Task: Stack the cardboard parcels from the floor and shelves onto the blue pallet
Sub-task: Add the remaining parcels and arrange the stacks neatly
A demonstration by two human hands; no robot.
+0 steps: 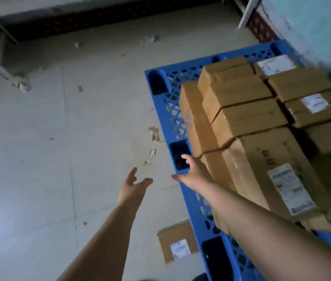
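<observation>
cardboard, brown and taped, fills most of the blue pallet (161, 78) to my right, parcels stacked in two or three layers, labels up on several. one loose parcel (177, 243) lies flat on the floor, label up, just beside the pallet's near left edge, low in my view and under the line of my forearms.

my right hand (194, 172) is out over the pallet's left rim, fingers spread, grip released, just beside the lower corner of the stack; i cannot tell whether it touches the cardboard. my left hand (133, 184) hangs over bare floor, fingers loosely curled, grip empty.

the relation that matters: the floor parcel sits back toward my body from both hands, between my two arms, a little nearer the right forearm. its long axis runs roughly along the pallet edge. i judge both hands must draw back and down, one to each short end, then lift right onto the stack.
</observation>
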